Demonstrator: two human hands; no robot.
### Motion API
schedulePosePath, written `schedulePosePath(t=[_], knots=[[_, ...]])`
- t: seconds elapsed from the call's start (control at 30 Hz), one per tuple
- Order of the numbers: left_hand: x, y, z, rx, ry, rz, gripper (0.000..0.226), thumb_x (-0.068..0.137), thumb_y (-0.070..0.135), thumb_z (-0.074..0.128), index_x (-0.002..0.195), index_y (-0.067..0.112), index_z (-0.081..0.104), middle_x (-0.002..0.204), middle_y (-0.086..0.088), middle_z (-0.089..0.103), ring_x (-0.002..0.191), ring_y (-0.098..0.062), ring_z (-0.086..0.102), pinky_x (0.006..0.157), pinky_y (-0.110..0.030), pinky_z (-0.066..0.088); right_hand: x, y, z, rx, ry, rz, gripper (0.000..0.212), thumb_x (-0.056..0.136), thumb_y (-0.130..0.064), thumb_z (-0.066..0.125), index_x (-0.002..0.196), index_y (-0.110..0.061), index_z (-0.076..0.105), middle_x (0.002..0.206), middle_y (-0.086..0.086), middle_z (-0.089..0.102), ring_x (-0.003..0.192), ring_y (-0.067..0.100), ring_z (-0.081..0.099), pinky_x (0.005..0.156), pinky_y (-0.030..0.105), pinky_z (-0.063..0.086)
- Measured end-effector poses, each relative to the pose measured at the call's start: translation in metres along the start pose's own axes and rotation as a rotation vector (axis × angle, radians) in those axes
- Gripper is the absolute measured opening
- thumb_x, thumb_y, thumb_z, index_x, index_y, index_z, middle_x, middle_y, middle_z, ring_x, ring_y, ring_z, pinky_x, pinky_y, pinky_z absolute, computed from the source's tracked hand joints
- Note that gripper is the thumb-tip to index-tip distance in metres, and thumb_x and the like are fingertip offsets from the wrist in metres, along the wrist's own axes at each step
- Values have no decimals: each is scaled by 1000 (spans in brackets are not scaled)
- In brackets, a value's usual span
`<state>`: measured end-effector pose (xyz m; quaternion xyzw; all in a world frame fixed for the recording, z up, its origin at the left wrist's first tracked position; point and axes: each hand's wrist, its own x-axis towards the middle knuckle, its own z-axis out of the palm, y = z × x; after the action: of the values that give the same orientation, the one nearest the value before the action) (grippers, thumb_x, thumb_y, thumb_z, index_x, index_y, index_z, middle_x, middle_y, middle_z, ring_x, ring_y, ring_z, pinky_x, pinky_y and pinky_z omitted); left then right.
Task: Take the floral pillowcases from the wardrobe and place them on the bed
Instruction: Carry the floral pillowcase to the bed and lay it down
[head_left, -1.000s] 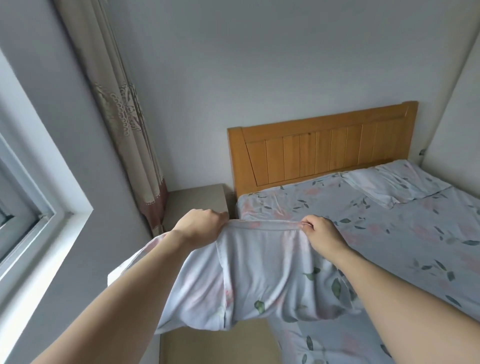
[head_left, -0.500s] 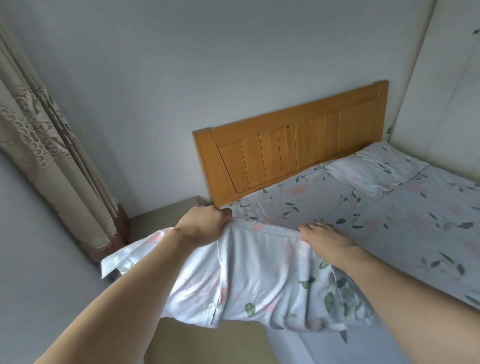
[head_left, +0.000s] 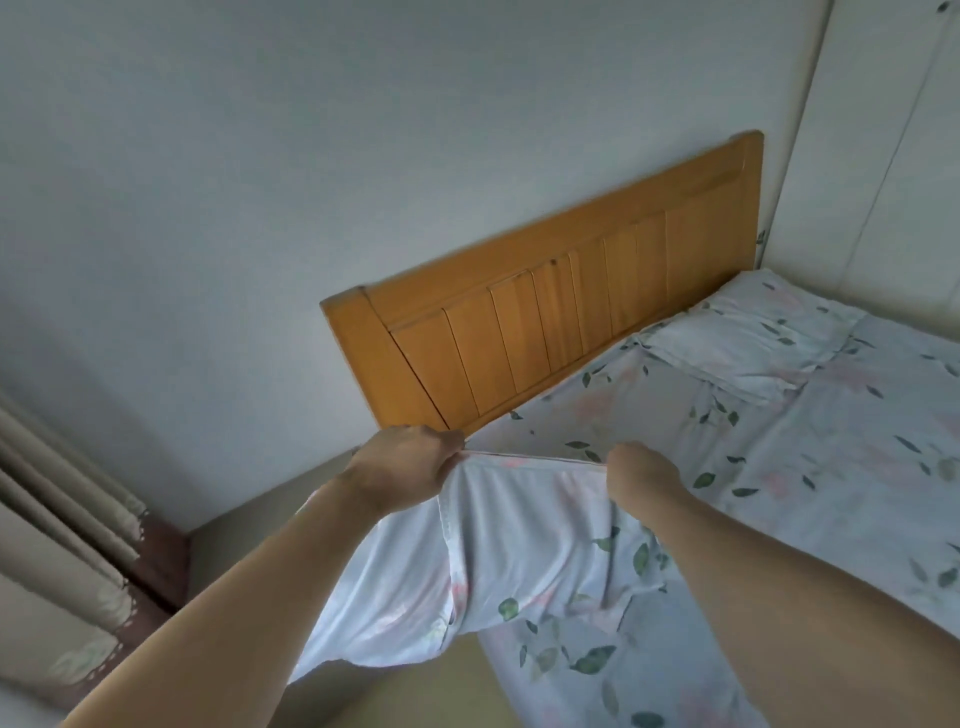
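Note:
A pale blue floral pillowcase (head_left: 519, 545) hangs stretched between both hands over the near left edge of the bed (head_left: 810, 467). My left hand (head_left: 405, 462) grips its top edge on the left, near the corner of the wooden headboard (head_left: 545, 312). My right hand (head_left: 641, 475) pinches the same edge on the right, just above the floral sheet. The cloth droops below my forearms, partly over the mattress side. A second floral pillowcase (head_left: 748, 338) lies flat at the head of the bed on the far side.
A beige patterned curtain (head_left: 57, 561) hangs at the left. A low beige bedside cabinet (head_left: 249, 530) stands between the curtain and the bed. A pale wardrobe panel (head_left: 883, 156) borders the bed on the right. Bare grey wall rises behind the headboard.
The view has swung right and tilted; the window has left the frame. Both hands, still holding the pillowcase, have moved closer to the headboard end of the bed and lower over the sheet.

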<state>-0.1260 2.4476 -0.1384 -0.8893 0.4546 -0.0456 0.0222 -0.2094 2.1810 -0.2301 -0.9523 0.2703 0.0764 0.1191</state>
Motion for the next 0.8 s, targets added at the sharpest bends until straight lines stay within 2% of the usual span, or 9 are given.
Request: schedulePosePath(t=[0.1, 0.17, 0.23, 0.33, 0.43, 0.53, 0.67, 0.8], knots=[[43, -36, 6, -43, 7, -9, 26, 99, 31, 40, 73, 28, 37, 54, 10, 39, 50, -10, 39, 46, -25, 26, 54, -3, -16, 331, 59, 139, 31, 94, -6, 40, 120, -4, 57, 118, 15, 62, 104, 32, 61, 85, 36, 51], [75, -60, 17, -84, 1, -34, 28, 99, 29, 41, 72, 26, 38, 54, 8, 41, 51, -11, 41, 45, -26, 27, 89, -9, -23, 416, 103, 155, 33, 93, -5, 42, 123, -3, 55, 119, 17, 61, 107, 34, 60, 88, 37, 50], [110, -83, 32, -144, -16, -50, 30, 101, 32, 40, 71, 24, 42, 55, 8, 43, 53, -12, 44, 47, -28, 32, 127, -14, -23, 385, 149, 155, 30, 93, -6, 43, 120, -2, 55, 119, 17, 61, 110, 33, 58, 89, 34, 47], [171, -117, 63, -229, -64, -63, 33, 102, 36, 38, 72, 25, 45, 56, 8, 44, 53, -8, 42, 48, -28, 30, 187, -18, -18, 211, 191, 145, 22, 93, -9, 42, 111, -5, 55, 111, 15, 62, 100, 30, 60, 83, 32, 46], [239, -153, 104, -291, -109, -45, 34, 102, 37, 35, 71, 24, 43, 58, 6, 45, 54, -12, 44, 51, -31, 31, 260, -21, -14, 25, 195, 142, 23, 94, -12, 43, 115, -7, 51, 112, 12, 60, 101, 27, 58, 84, 32, 45], [309, -185, 144, -331, -111, -3, 39, 102, 35, 36, 64, 29, 33, 57, 7, 43, 52, -9, 41, 47, -29, 26, 345, -22, -9, 68, 215, 196, 27, 93, -11, 43, 118, -4, 50, 114, 18, 59, 104, 31, 57, 86, 34, 46], [389, -215, 176, -365, -63, 24, 36, 102, 34, 35, 67, 29, 35, 58, 9, 47, 53, -9, 46, 46, -28, 28, 446, -23, -22, 217, 304, 197, 25, 91, -6, 40, 110, -4, 56, 110, 19, 60, 101, 35, 58, 84, 38, 49], [434, -228, 189, -373, 23, 71, 33, 102, 36, 35, 69, 29, 36, 57, 8, 49, 50, -12, 48, 44, -29, 30, 502, -23, -43, 247, 455, 171, 13, 90, -2, 40, 85, -7, 51, 90, 16, 58, 83, 32, 56, 68, 33, 40]])
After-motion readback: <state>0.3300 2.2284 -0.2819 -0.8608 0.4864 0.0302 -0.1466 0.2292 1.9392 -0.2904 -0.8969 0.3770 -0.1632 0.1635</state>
